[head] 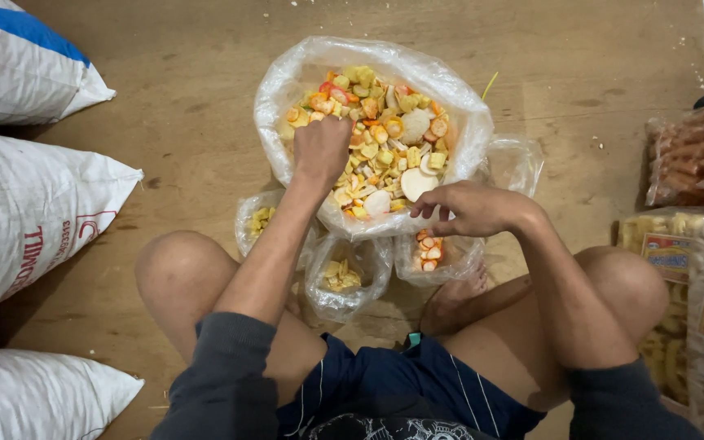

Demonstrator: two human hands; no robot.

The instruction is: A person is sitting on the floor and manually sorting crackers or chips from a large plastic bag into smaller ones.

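Sorting is in hand on the wooden floor (205, 90). Left hand (321, 149) sits knuckles-up in the large clear bag of mixed crackers (380, 130), fingers curled down into the pieces — whether they grip any cannot be told. Right hand (470, 209) hovers at the bag's near rim, fingers bent and loose, holding nothing visible. Three small bags (344, 277) stand just below. Advice: pick one kind at a time, lightly — the pieces look brittle.
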